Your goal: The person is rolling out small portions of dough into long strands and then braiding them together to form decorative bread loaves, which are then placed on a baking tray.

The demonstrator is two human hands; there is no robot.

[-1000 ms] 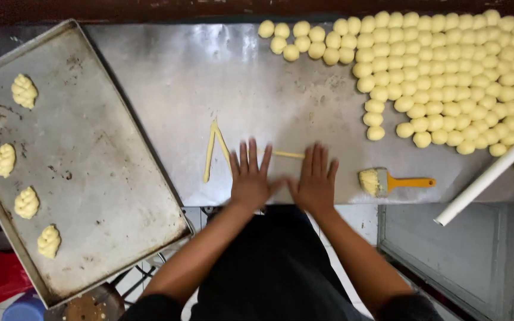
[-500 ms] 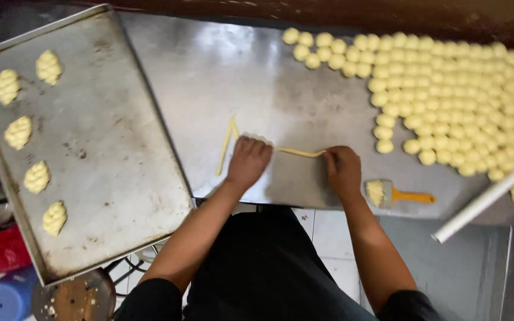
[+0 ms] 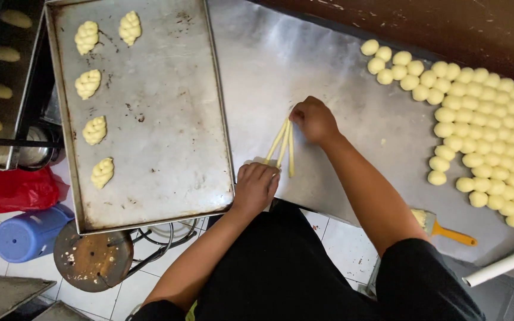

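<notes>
- Head view: my right hand (image 3: 313,120) pinches the far ends of three dough strands (image 3: 284,144), fingers closed on them where they meet.
- Strands fan out toward me on the steel surface (image 3: 269,65), lying flat, side by side, just apart at the near ends.
- My left hand (image 3: 255,187) sits at the near ends, fingers curled down on the leftmost strands; can't tell if it grips or just presses.
- Both hands are near the surface's front edge, just right of the tray (image 3: 168,148).
- Tray overhangs the surface's left end; five braided dough pieces (image 3: 94,129) sit along its left side, four in a column and one more beside the top one.
- Dough balls (image 3: 477,131) are packed in rows at the right of the surface, well apart from my hands.
- Brush (image 3: 444,229) with an orange handle lies near the front edge, right of my right arm.
- White pipe (image 3: 501,264) lies at the lower right corner.
- Blue stool (image 3: 28,235) and red bag (image 3: 13,190) are on the floor, lower left.
</notes>
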